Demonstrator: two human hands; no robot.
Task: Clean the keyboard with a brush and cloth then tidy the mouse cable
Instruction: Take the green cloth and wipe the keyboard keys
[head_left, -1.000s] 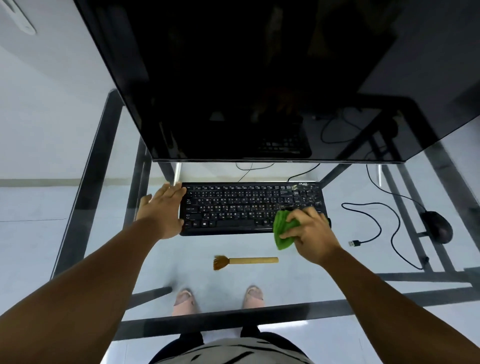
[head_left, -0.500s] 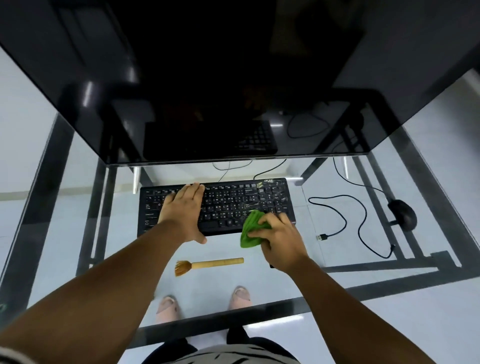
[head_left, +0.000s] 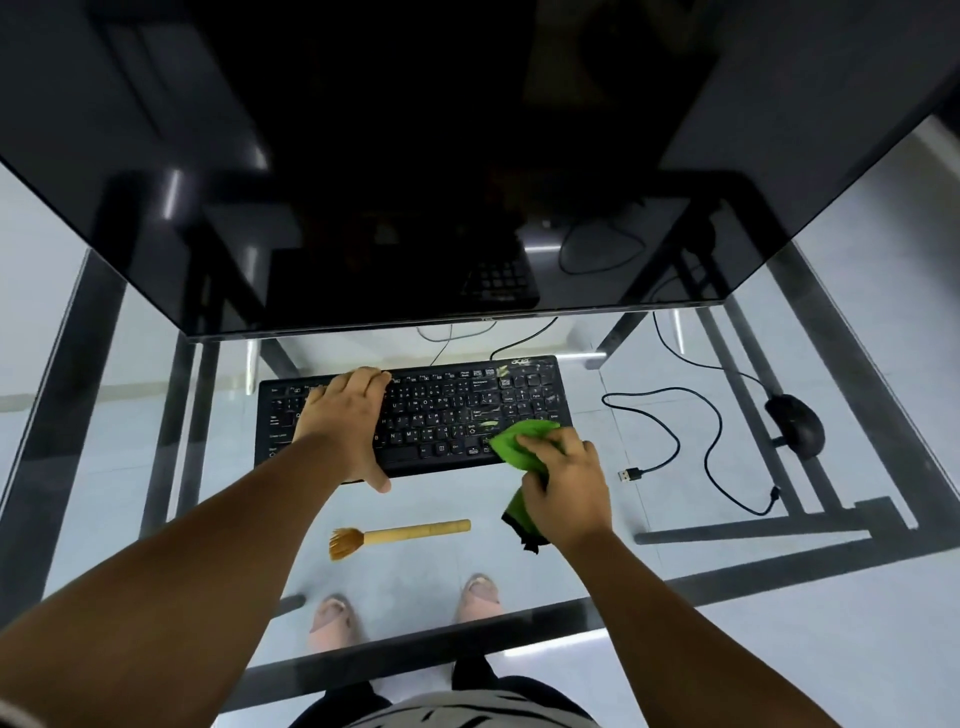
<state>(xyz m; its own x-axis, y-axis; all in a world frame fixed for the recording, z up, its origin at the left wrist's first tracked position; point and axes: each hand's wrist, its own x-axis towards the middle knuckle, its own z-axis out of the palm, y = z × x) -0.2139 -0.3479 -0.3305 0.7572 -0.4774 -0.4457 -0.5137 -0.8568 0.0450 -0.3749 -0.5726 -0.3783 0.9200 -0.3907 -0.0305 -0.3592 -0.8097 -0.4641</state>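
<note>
A black keyboard (head_left: 457, 410) lies on the glass desk below the monitor. My left hand (head_left: 345, 423) rests flat on its left half, fingers spread, thumb over the front edge. My right hand (head_left: 563, 486) grips a green cloth (head_left: 519, 441) pressed on the keyboard's front right corner. A wooden brush (head_left: 400, 534) lies on the glass in front of the keyboard, bristles to the left. The black mouse (head_left: 797, 425) sits at the right, its cable (head_left: 696, 431) looping loose across the glass to a free USB plug (head_left: 629, 474).
A large dark monitor (head_left: 467, 171) overhangs the back of the desk. The glass top (head_left: 649, 535) has a dark metal frame below. My feet show through the glass near the front edge. Thin cables run behind the keyboard.
My left hand moved from the keyboard's left edge onto its keys. My right hand keeps the cloth at the keyboard's right front. The view has shifted so the desk sits differently in frame.
</note>
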